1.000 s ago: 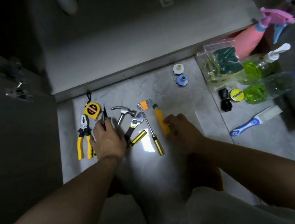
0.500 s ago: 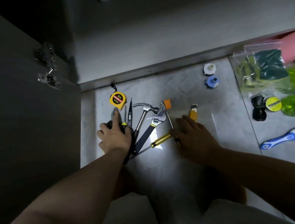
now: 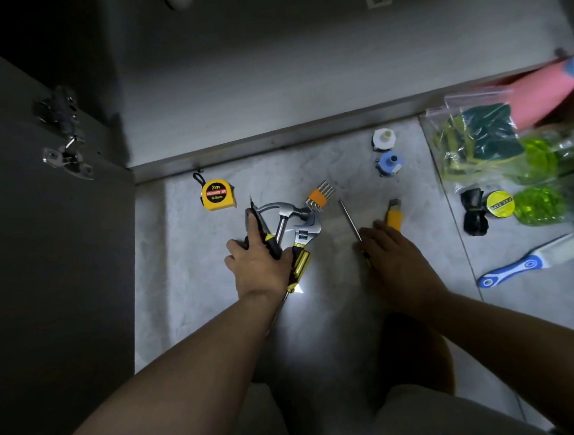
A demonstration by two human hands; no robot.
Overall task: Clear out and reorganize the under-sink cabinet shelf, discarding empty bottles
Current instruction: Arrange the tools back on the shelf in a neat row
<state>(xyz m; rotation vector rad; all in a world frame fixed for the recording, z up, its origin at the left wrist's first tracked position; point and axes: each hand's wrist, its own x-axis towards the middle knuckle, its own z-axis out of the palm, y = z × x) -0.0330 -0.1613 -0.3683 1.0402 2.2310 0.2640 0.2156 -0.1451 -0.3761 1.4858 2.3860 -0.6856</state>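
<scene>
I am at the open under-sink cabinet, whose shelf point(image 3: 301, 65) is bare and dim. On the tile floor in front of it, my left hand point(image 3: 258, 264) grips a bundle of tools: black-handled pliers point(image 3: 262, 226), a hammer point(image 3: 283, 214), an adjustable wrench point(image 3: 305, 231) and a yellow screwdriver handle point(image 3: 299, 266). My right hand point(image 3: 395, 260) curls over a thin screwdriver point(image 3: 349, 219) whose handle is hidden, and its fingers touch a yellow utility knife point(image 3: 394, 214). Two green bottles point(image 3: 541, 156) point(image 3: 552, 203) and a pink spray bottle point(image 3: 543, 94) lie at the right.
A yellow tape measure point(image 3: 218, 194) and an orange hex key set point(image 3: 318, 197) lie near the cabinet sill. White point(image 3: 383, 139) and blue point(image 3: 389, 164) caps, a zip bag of sponges point(image 3: 475, 137), tape rolls point(image 3: 499, 204) and a blue brush point(image 3: 536, 261) sit right. The open door point(image 3: 41, 253) stands left.
My left hand has drawn the pliers, hammer, wrench and a screwdriver together into one bundle. The right hand has turned the thin screwdriver so its shaft points up-left.
</scene>
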